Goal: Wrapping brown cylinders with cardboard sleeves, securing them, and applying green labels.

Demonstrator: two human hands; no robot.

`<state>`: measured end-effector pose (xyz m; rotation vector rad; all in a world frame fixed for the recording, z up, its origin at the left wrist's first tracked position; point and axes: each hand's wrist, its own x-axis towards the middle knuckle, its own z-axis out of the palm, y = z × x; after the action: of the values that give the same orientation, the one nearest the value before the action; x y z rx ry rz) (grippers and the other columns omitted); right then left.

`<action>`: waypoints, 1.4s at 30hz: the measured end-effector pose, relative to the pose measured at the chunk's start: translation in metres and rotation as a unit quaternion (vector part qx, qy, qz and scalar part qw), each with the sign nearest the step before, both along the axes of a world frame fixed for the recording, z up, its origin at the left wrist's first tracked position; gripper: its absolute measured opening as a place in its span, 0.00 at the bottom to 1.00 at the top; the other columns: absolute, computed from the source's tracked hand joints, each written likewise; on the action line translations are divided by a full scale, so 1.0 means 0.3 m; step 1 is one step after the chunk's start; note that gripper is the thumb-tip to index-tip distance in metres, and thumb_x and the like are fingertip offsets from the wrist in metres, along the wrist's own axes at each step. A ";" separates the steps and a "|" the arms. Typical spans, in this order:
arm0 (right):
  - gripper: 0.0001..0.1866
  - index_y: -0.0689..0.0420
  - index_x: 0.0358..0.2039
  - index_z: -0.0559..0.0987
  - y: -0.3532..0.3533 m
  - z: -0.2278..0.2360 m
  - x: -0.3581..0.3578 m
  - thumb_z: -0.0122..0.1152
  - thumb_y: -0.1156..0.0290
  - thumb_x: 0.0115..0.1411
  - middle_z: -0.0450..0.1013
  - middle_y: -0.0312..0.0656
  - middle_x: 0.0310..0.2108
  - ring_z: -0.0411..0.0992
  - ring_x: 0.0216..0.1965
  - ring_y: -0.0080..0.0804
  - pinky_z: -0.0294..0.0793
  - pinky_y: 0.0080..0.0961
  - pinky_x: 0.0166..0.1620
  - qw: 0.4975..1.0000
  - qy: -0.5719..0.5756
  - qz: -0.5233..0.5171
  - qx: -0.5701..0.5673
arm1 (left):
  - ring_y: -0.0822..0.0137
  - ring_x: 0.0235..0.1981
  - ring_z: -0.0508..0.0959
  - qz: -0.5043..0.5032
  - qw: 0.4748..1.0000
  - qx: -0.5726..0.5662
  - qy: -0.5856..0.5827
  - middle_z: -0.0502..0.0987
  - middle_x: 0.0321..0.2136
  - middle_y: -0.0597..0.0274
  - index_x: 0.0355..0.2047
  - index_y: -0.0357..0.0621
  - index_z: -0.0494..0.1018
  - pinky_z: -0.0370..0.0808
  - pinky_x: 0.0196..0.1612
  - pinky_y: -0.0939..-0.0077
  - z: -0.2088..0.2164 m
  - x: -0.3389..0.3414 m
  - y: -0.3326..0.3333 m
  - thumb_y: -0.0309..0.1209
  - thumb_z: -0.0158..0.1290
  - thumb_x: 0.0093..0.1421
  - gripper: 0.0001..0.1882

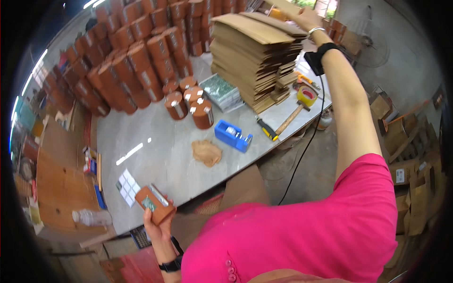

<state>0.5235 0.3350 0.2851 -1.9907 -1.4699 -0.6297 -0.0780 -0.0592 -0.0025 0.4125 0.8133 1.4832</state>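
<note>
- In the head view, the left hand (160, 228) holds a reddish-brown can (155, 205), its thumb on the left side and fingers curled round the right.
- The can sits just beyond that palm, at the near left edge of the desk (163, 158); its long axis slants from far left to near right.
- A white label sheet (126, 187) lies just past the can on its far left, partly hidden behind it.
- The left hand is clearly the nearer one to both; the right hand (307, 20) is well apart, reaching over the far right end.
- That right hand is beside a cardboard stack (250, 59), near a pale strip; whether its fingers pinch the strip, I cannot tell.
- The near edge of the desk runs diagonally from near left to far right, passing close by the can.
- Room for moving the can lies on the far side, as far as the short cans (202, 114) and tall can rows (148, 78).
- Rightward, a crumpled brown piece (206, 153), then a blue tape dispenser (233, 135) and a hammer (291, 118), narrow the way.
- A black cord (307, 151) hangs from the right wrist past the desk edge.
</note>
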 end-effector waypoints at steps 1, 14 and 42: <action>0.37 0.59 0.41 0.81 -0.018 0.005 -0.095 0.67 0.34 0.49 0.79 0.50 0.41 0.78 0.44 0.42 0.75 0.33 0.49 0.998 0.036 0.059 0.001 | 0.46 0.53 0.75 0.005 1.000 0.007 -0.003 0.70 0.57 0.45 0.68 0.48 0.57 0.77 0.52 0.47 -0.022 -0.012 -0.017 0.50 0.53 0.61 0.39; 0.39 0.58 0.53 0.73 -1.005 -0.918 -1.194 0.78 0.53 0.43 0.63 0.52 0.61 0.65 0.55 0.54 0.65 0.44 0.57 0.835 0.093 0.511 -0.182 | 0.60 0.51 0.79 -0.102 0.993 0.016 0.053 0.75 0.51 0.51 0.59 0.33 0.63 0.79 0.53 0.61 0.048 0.092 0.115 0.38 0.56 0.62 0.30; 0.25 0.49 0.49 0.81 -0.997 -1.064 -1.193 0.61 0.76 0.46 0.72 0.34 0.53 0.67 0.44 0.39 0.65 0.35 0.48 0.796 0.039 0.576 -0.179 | 0.47 0.51 0.77 -0.105 0.610 0.066 0.783 0.76 0.50 0.45 0.57 0.34 0.71 0.73 0.54 0.61 0.081 0.013 0.372 0.42 0.69 0.39 0.44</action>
<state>0.1655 0.0358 -0.0340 -0.9171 -2.4429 0.2904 -0.0742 0.0525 0.0218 1.9894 1.8763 0.5998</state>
